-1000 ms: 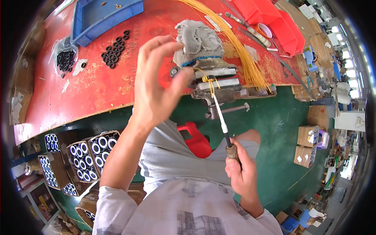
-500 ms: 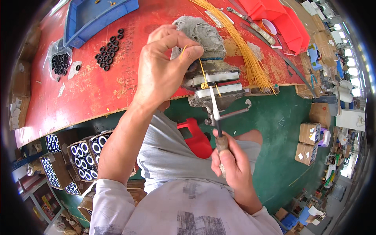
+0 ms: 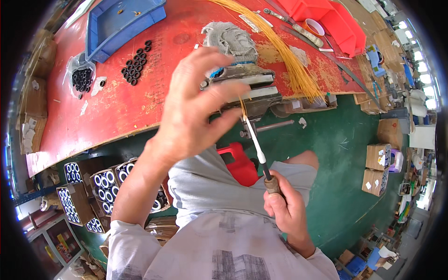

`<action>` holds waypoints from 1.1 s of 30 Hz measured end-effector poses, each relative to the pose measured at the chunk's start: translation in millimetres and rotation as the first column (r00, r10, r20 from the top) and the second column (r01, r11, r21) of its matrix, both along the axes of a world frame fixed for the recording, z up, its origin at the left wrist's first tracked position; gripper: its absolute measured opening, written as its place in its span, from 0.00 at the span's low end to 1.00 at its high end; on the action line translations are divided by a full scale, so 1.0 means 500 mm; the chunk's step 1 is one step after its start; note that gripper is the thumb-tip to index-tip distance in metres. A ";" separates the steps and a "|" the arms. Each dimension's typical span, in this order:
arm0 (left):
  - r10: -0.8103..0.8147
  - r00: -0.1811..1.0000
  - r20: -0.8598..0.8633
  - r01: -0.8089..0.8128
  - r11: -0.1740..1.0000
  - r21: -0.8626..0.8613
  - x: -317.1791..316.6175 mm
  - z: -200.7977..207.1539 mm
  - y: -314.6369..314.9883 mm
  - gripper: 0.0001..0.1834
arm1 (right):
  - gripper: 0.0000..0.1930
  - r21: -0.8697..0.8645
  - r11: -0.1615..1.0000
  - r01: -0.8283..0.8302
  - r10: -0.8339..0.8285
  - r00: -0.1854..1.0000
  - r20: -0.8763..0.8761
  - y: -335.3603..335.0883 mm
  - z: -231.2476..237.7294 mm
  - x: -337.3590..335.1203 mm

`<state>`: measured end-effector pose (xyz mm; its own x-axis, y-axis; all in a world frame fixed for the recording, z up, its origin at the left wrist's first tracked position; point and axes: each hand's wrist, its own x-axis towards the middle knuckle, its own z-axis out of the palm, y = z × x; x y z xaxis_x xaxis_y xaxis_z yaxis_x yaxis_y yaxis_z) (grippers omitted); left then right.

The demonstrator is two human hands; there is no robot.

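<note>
My right hand [image 3: 284,203] is closed around the worn handle of a hand tool [image 3: 261,154] with a black and white shaft. At its tip are thin yellow strands [image 3: 243,109], just in front of the bench vise [image 3: 261,100]. My left hand [image 3: 196,100], smeared by motion, hovers over the vise's left side with fingers spread. Its thumb and forefinger are on either side of the strand ends and look apart from them; the hand hides part of the vise. Grey cloth [image 3: 228,39] lies on the vise's far end.
On the red bench [image 3: 163,93] are a long bundle of yellow strands [image 3: 291,60], black rings [image 3: 135,67], a bag of black parts [image 3: 81,79], a blue tray [image 3: 105,51] and red bins [image 3: 326,23]. A red stool [image 3: 240,165] and cartons of white-rimmed rolls [image 3: 105,186] stand below.
My left hand has opened from a pinch on a yellow strand. My right hand has moved slightly toward me, and the tool tip with its yellow strands is now off the vise jaws.
</note>
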<state>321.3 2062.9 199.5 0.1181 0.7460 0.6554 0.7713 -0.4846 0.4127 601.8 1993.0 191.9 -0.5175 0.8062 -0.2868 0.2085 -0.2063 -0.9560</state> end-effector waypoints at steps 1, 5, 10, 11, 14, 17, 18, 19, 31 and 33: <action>-0.024 0.999 -0.022 0.025 0.997 0.070 0.008 -0.003 0.005 0.16 | 0.22 -0.001 1.000 -0.004 0.004 1.000 -0.006 0.000 0.003 0.002; 0.115 0.991 0.071 -0.123 0.986 0.117 -0.006 0.035 0.029 0.08 | 0.22 -0.023 1.000 -0.009 0.008 1.000 -0.012 0.003 0.010 0.008; 0.213 0.947 0.239 -0.210 0.977 -0.040 -0.027 -0.002 0.099 0.03 | 0.21 -0.275 0.961 0.020 -0.052 0.993 -0.109 0.036 -0.014 -0.047; 0.173 0.931 0.322 -0.140 0.983 -0.122 -0.031 -0.025 0.106 0.03 | 0.21 -0.313 0.950 -0.011 -0.059 0.975 -0.214 0.050 -0.015 -0.068; 0.127 0.907 0.401 -0.036 0.973 -0.228 -0.030 -0.053 0.116 0.04 | 0.20 -0.374 0.926 -0.045 -0.101 0.928 -0.360 0.071 -0.025 -0.115; 0.148 0.913 0.379 -0.054 0.968 -0.247 -0.024 -0.046 0.112 0.04 | 0.20 -0.271 0.962 -0.016 -0.090 0.923 -0.374 0.072 -0.041 -0.107; 0.163 0.917 0.365 -0.057 0.958 -0.282 -0.030 -0.047 0.106 0.05 | 0.21 -0.233 0.972 -0.031 -0.038 0.958 -0.283 0.066 -0.045 -0.081; 0.170 0.920 0.352 -0.056 0.949 -0.311 -0.033 -0.046 0.108 0.05 | 0.22 -0.188 0.981 -0.044 0.008 0.982 -0.188 0.062 -0.049 -0.059; 0.023 0.967 -0.253 0.007 0.993 0.117 0.013 0.045 0.022 0.17 | 0.22 -0.212 0.976 -0.046 0.001 0.979 -0.205 0.004 -0.023 0.009; 0.062 0.976 -0.207 -0.040 0.994 0.106 0.014 0.061 0.026 0.14 | 0.22 -0.205 0.978 -0.044 0.001 0.979 -0.202 0.007 -0.026 0.008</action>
<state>328.2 2075.8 229.8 0.2246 0.6859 0.6922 0.8603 -0.4732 0.1898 605.6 1996.3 178.9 -0.5984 0.7274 -0.3358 0.0251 -0.4019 -0.9154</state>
